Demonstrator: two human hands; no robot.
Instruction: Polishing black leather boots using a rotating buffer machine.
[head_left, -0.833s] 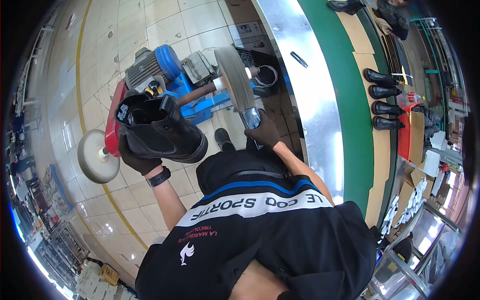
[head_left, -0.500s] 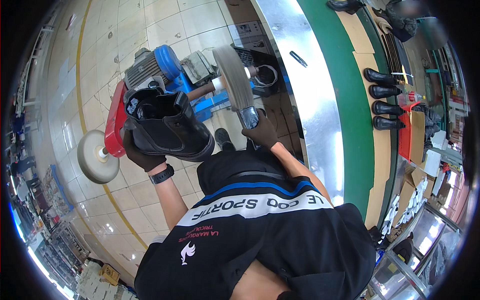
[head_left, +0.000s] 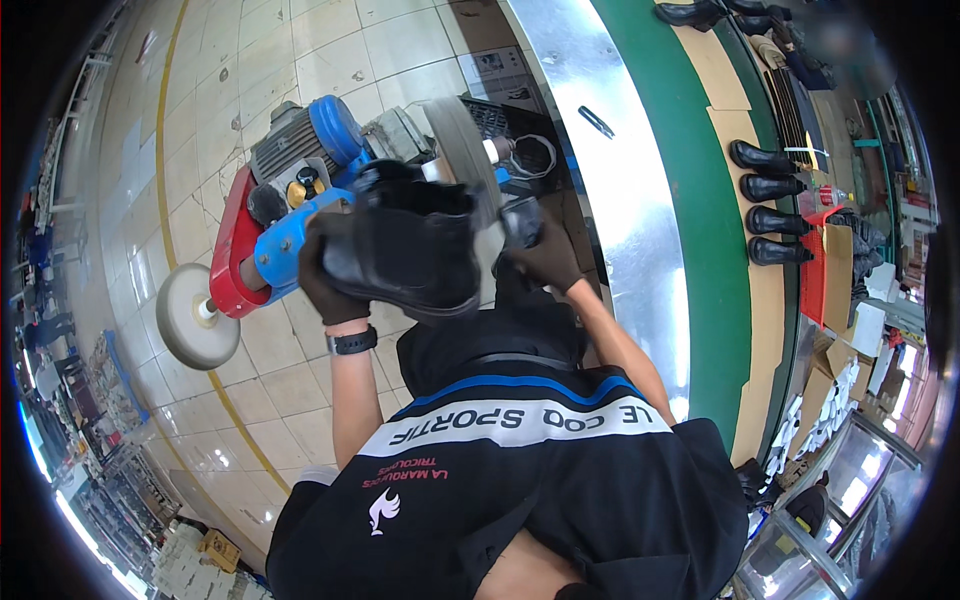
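Left fingers [head_left: 322,272] clamped on black boot [head_left: 415,245], right fingers [head_left: 540,262] around dark block [head_left: 520,222] (beside grey wheel [head_left: 462,150])

The camera sits on my head, the left of two worn side by side, and looks steeply down, forward side up. From close above, it sees my own shirt [head_left: 620,500] on the near side of my left hand [head_left: 325,280] and right hand [head_left: 548,256], both around mid-view. Its wide fisheye reach takes in tiled floor [head_left: 325,60] beyond and left of my left hand, and the table [head_left: 640,250] right of my right hand, its edge bent into a curve.
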